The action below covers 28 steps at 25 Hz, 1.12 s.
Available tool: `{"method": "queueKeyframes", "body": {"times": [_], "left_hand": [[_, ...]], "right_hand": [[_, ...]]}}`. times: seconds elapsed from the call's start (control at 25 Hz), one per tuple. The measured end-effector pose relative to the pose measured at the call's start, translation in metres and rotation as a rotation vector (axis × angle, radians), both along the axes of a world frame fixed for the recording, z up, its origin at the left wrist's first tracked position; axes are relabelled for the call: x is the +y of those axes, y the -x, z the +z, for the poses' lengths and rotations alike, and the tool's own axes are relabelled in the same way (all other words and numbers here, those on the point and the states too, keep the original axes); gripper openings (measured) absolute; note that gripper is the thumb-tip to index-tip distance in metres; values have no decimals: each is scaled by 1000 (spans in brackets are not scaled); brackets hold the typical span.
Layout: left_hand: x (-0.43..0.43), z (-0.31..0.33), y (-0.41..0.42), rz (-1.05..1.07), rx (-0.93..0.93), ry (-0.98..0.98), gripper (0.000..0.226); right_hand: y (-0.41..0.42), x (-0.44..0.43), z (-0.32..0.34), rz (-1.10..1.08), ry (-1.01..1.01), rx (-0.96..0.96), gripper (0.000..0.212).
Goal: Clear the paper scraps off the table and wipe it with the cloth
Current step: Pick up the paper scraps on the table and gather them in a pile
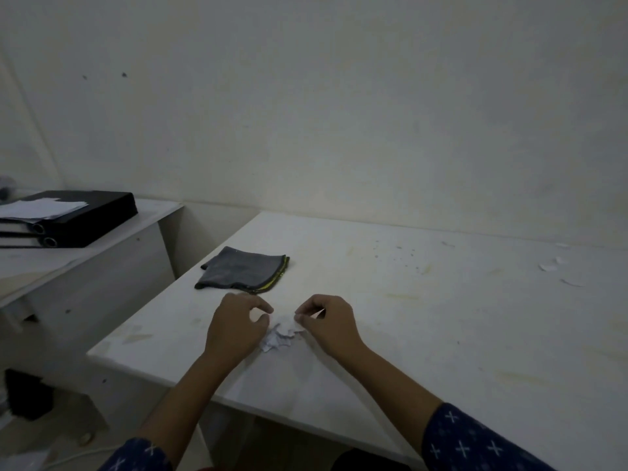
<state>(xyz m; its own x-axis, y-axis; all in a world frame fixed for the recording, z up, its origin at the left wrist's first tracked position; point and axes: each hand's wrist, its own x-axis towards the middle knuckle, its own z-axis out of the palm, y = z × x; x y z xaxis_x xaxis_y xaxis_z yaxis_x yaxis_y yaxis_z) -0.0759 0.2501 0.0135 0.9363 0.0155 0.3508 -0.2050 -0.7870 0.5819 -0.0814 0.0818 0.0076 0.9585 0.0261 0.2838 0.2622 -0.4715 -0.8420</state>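
A small heap of white paper scraps (280,336) lies on the white table (424,334) near its front edge, between my two hands. My left hand (238,326) rests just left of the heap with its fingers curled; its thumb is beside the scraps and nothing shows in its grip. My right hand (328,324) is at the heap's right side, fingers curled, fingertips pinching the top of the scraps. A folded grey cloth (243,273) with a yellow-green edge lies flat just beyond my left hand. A few loose scraps (550,266) lie at the table's far right.
A lower side desk (85,266) stands to the left with stacked black binders (78,220) and loose sheets on top. A wall runs along the table's back edge. Dark specks and yellowish stains mark the tabletop.
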Motion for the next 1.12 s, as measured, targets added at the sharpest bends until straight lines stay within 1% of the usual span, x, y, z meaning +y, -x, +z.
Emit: {"method": "queueKeyframes", "body": {"times": [0.08,0.16,0.2,0.24,0.36,0.44,0.48,0.64,0.88,1.04,1.12], "left_hand": [[-13,1,-1,-43,-57,-60,14],[-38,4,-1,-133,-54,-107,30],[-56,6,-1,-180,-38,-135,38],[-74,6,-2,-219,-26,-163,41],[-134,1,-4,-338,-7,-254,47],[-179,-2,-6,-429,3,-295,51],[-200,-3,-6,-471,9,-300,53],[-290,-5,-10,-612,27,-308,55],[-416,-9,-29,-765,23,-334,54],[-483,-14,-45,-813,29,-331,52],[-507,-16,-56,-813,30,-289,47]], "right_hand": [[0,-15,6,-47,31,-38,6],[2,-37,10,-103,92,-58,9],[3,-52,11,-128,154,-46,16],[4,-67,10,-147,249,-17,24],[15,-117,7,-195,584,112,52],[24,-155,4,-253,714,172,62],[29,-175,1,-280,745,195,64],[45,-253,-7,-410,753,281,65],[58,-373,-10,-582,748,346,58],[58,-446,-9,-689,677,346,53],[52,-477,-9,-734,655,331,52]]}}
